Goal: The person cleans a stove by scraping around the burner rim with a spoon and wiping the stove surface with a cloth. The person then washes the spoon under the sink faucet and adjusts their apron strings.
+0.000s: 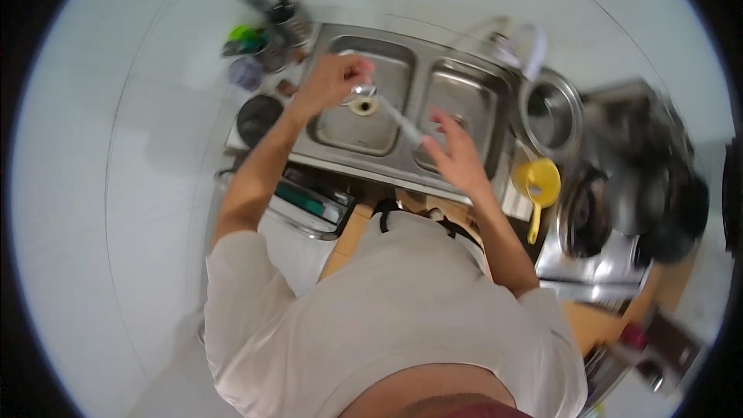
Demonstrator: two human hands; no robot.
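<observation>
My left hand [338,81] is over the left sink basin [356,135], its fingers closed at the shiny end of a long, thin utensil [398,120]. Its pale shaft slants down toward my right hand; motion blur hides its exact kind. Over the right basin [478,93] is my right hand [458,155], thumb and fingers spread apart. The shaft's lower end reaches the right thumb, perhaps touching it. Below the left hand a drain [364,105] shows in the basin.
A metal pot [551,114] and a yellow dipper [539,183] are right of the sink, beside a stove [592,263] with dark pans [650,201]. Left of the sink are a utensil holder [290,25] and a dark round item [259,121]. A white faucet [530,50] stands behind the sink.
</observation>
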